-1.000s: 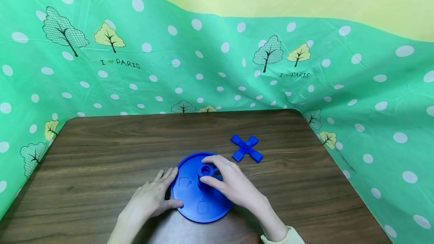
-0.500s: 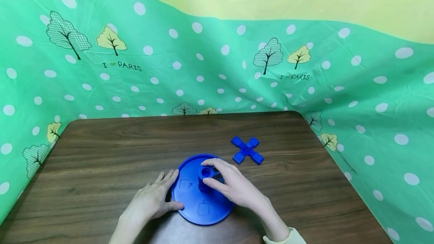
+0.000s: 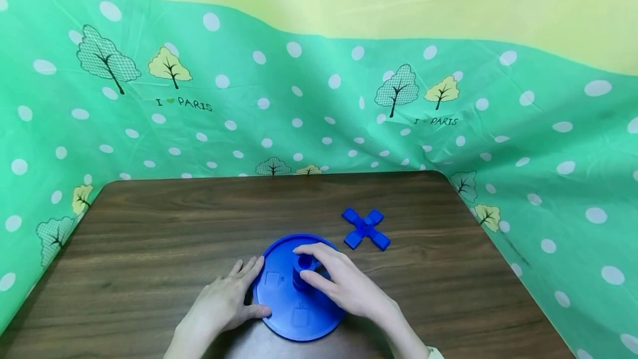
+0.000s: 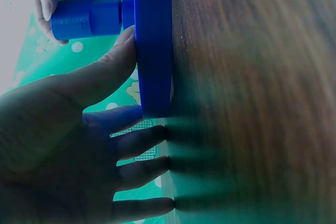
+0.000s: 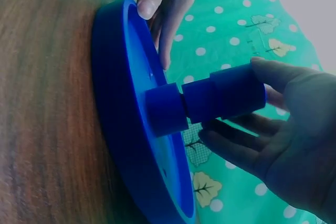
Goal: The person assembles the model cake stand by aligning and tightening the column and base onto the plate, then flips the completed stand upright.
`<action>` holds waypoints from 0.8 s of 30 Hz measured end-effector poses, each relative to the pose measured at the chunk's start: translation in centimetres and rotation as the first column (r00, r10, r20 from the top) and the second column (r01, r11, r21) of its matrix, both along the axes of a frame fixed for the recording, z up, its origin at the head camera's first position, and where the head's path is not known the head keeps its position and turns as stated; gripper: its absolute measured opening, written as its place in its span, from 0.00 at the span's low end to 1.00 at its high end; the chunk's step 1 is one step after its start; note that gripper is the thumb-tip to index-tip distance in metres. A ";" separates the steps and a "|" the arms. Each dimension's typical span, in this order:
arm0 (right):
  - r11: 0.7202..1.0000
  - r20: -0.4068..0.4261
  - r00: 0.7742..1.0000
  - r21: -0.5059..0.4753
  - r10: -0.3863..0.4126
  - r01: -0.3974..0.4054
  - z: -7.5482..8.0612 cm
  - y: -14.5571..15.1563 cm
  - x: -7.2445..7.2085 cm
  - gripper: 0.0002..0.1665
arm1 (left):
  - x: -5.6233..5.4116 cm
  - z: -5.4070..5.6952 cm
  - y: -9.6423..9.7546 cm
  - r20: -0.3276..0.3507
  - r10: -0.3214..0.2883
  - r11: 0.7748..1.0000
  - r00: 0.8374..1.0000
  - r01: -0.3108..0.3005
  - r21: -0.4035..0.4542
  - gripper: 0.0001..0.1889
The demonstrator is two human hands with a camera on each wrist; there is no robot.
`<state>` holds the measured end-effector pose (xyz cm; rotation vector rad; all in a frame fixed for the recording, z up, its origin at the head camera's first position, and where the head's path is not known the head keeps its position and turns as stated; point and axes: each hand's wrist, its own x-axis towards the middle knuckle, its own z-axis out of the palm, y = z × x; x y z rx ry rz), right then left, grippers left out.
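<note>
A round blue disc [image 3: 281,314] with a raised rim lies flat on the wooden table. My left hand [image 3: 221,303] rests at its left edge, thumb on the rim, fingers straight and spread with tips down on the table. From the middle of the disc rises a short post [image 5: 167,109]. A stepped blue cylinder [image 5: 239,90], hollow at the top, stands upright on that post. My right hand [image 3: 344,281] holds this cylinder near its top between thumb and fingers. Part of the disc is hidden under the right hand.
A blue cross-shaped piece [image 3: 366,229] with a small central peg lies behind and right of the disc. The dark wooden table [image 3: 164,226] has rounded far corners. A green and yellow printed cloth [image 3: 319,98] hangs around it.
The head view has tilted up slightly, so everything sits lower in it. Both hands stay at the disc and the cylinder, with the right fingers shifting only a little.
</note>
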<state>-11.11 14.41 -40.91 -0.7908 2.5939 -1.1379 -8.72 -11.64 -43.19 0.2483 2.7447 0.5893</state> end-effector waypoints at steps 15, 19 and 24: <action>1.000 0.029 0.999 -0.009 0.025 -0.025 -0.3 0.2 -0.2 0.26 | 0.1 -0.2 0.0 0.004 0.015 1.000 1.000 -0.015 -0.009 0.54; 1.000 0.021 0.999 0.006 -0.026 0.025 -0.4 -0.1 -0.2 0.27 | 0.0 -0.3 0.0 0.014 0.021 1.000 1.000 -0.021 -0.016 0.53; 1.000 0.044 0.999 0.001 -0.013 0.013 -0.4 0.0 -0.1 0.30 | 0.0 -0.2 0.1 0.020 0.018 1.000 1.000 -0.018 -0.020 0.53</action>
